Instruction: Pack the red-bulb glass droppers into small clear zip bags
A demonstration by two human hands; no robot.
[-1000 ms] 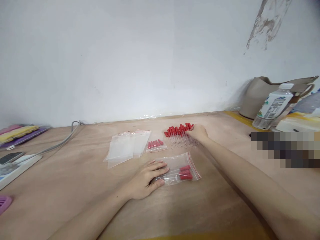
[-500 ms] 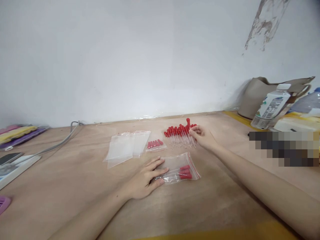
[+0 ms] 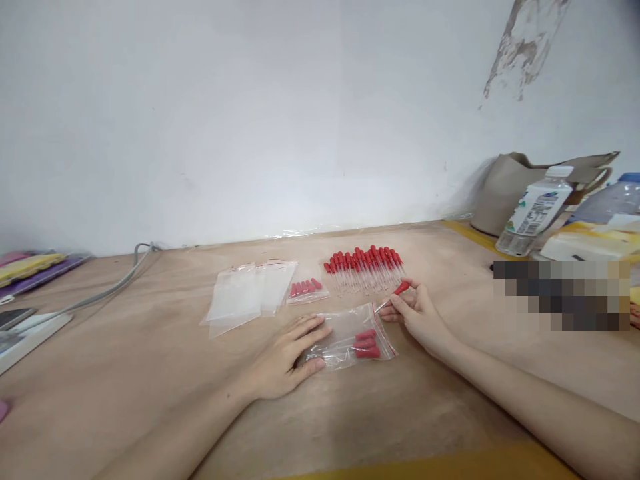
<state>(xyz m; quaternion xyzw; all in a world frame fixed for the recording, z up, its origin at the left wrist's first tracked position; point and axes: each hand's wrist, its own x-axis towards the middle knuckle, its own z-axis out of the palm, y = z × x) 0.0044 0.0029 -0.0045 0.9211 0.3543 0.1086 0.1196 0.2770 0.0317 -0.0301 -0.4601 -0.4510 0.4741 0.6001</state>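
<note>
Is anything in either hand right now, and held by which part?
The right hand pinches a dropper by its red bulb. The left hand rests spread on the clear bag, apparently not gripping it.

The dropper (image 3: 401, 287) in my right fingers (image 3: 400, 305) has a red bulb and a clear stem. Under my left fingers (image 3: 313, 338), the near bag (image 3: 345, 325) is clear with a red line by its right end, and red shows through from the bulbs (image 3: 367, 344) inside. The far row of droppers (image 3: 360, 259) is bright red over whitish stems; left of it, the stacked bags (image 3: 235, 293) are milky white, edged in red. My bench (image 3: 150, 347) is tan with a yellow strip (image 3: 425, 463) at the near edge. The far-right bottle (image 3: 537, 208) has a white cap and a white label with green and blue.
</note>
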